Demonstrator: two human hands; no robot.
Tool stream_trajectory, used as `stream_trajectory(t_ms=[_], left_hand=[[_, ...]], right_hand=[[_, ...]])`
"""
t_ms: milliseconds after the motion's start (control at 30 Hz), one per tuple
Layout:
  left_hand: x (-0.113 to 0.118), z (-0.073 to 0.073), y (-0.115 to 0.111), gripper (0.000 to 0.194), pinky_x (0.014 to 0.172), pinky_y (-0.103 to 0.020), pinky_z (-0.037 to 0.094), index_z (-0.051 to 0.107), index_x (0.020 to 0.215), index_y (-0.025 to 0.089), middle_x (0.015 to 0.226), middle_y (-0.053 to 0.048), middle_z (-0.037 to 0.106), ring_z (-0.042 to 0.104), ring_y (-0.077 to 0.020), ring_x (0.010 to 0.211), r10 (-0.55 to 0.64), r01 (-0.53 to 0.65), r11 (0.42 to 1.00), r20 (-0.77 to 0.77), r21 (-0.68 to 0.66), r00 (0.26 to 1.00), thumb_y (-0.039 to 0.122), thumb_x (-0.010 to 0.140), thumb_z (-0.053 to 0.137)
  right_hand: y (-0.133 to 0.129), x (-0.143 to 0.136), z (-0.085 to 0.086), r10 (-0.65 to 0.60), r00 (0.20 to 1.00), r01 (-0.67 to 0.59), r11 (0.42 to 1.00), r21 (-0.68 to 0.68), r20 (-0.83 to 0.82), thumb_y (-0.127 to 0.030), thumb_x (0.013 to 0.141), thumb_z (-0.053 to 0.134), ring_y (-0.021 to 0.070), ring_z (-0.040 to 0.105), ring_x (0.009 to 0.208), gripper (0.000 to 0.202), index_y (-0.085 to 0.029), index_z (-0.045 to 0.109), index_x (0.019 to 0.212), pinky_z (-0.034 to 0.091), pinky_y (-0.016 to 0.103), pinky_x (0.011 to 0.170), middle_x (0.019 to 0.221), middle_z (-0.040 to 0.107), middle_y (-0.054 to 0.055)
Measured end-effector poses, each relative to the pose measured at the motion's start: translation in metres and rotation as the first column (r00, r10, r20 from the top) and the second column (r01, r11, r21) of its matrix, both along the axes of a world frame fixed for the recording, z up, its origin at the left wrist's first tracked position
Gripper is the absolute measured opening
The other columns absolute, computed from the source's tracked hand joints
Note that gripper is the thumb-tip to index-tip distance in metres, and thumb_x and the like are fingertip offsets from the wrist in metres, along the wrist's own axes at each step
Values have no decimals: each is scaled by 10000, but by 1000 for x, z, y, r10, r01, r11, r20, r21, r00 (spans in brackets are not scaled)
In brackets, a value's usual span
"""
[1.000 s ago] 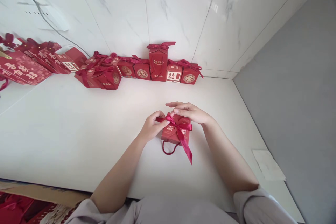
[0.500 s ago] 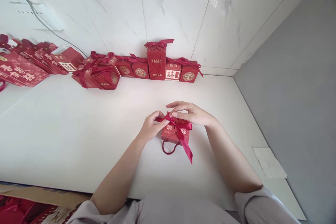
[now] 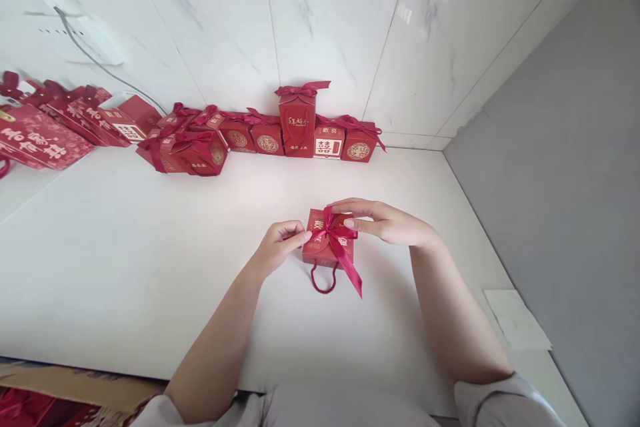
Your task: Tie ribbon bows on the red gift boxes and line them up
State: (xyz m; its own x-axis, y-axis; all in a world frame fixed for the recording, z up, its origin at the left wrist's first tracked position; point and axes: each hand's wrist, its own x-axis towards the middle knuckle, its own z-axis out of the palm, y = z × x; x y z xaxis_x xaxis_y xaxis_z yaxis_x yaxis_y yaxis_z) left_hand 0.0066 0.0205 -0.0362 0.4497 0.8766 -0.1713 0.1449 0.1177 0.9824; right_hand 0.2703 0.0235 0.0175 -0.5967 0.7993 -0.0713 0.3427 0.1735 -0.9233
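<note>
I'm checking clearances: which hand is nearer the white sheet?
Right. The right hand is left of and beyond the white sheet; the left hand is much farther left, across the ribboned box.

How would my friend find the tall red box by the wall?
Find the white tiled wall. Along its foot stands a row of red boxes. The tall red box is there, its ribbon bow sticking up above its neighbours.

Beyond the hands, red boxes (image 3: 299, 121) line the wall (image 3: 330, 27); bags (image 3: 45, 137) stand far left, beneath a cable (image 3: 100, 65). Paper (image 3: 518, 319) lies right.
</note>
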Motion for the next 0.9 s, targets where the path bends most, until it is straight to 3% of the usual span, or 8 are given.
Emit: stream_trajectory(t_ms=[167,333,400,500,567,633,767,900], left_hand=[[-10,15,-1,430,610,-256,300,457,591,161,606,30,392,376,-109,612,-166,162,986,-111,-49,980,444,873,616],[-27,24,1,481,717,-288,399,653,657,162,695,-29,609,518,-156,680,-501,469,865,-293,-177,814,548,908,515],[-34,22,4,546,762,-313,421,662,694,171,735,-47,647,561,-184,721,-467,418,884,-344,-212,815,599,929,417],[-40,13,10,566,802,-336,426,647,815,194,877,-56,671,583,-211,821,-187,142,980,-395,-141,899,618,951,298],[-41,8,14,538,821,-340,432,633,921,206,990,-63,663,589,-224,912,0,-22,998,-332,-63,943,625,947,296],[-38,7,16,521,815,-331,436,620,920,202,975,-61,645,589,-220,916,95,-97,995,-244,2,965,640,932,338],[-28,12,11,495,685,-290,389,561,670,179,674,-6,531,493,-154,659,14,1,998,-231,67,973,613,893,479],[-23,17,5,372,634,-272,377,604,676,179,665,1,555,503,-148,643,-166,165,986,-222,-25,961,513,837,622]], right_hand=[[2,-4,-7,-34,999,34,999,0,13,-432,968,491,228,524,1269,369,-297,616,1288,438,395,1060,1384,573,20],[0,-13,-9,-61,997,61,998,5,37,-442,954,514,219,563,1206,363,-313,613,1279,454,392,1028,1338,601,23],[0,-12,-7,-113,993,112,993,26,20,-469,941,530,222,561,1211,351,-300,631,1231,444,393,1036,1345,594,29],[-2,-6,-2,-269,963,268,961,68,8,-508,929,533,228,573,1195,319,-270,642,1111,415,419,1060,1354,587,38],[-3,1,3,-337,941,333,938,97,25,-523,929,524,234,575,1189,315,-260,636,1062,406,432,1061,1348,592,42],[-6,7,9,-329,942,320,941,115,69,-534,926,517,243,569,1195,324,-266,640,1064,413,431,1050,1324,610,42],[-15,12,18,-239,954,221,968,116,181,-550,923,509,260,572,1197,355,-292,635,1131,433,436,1032,1298,624,40],[-27,12,8,-263,954,258,965,51,141,-557,914,530,265,575,1211,418,-307,553,1248,462,451,1013,1379,558,58]])
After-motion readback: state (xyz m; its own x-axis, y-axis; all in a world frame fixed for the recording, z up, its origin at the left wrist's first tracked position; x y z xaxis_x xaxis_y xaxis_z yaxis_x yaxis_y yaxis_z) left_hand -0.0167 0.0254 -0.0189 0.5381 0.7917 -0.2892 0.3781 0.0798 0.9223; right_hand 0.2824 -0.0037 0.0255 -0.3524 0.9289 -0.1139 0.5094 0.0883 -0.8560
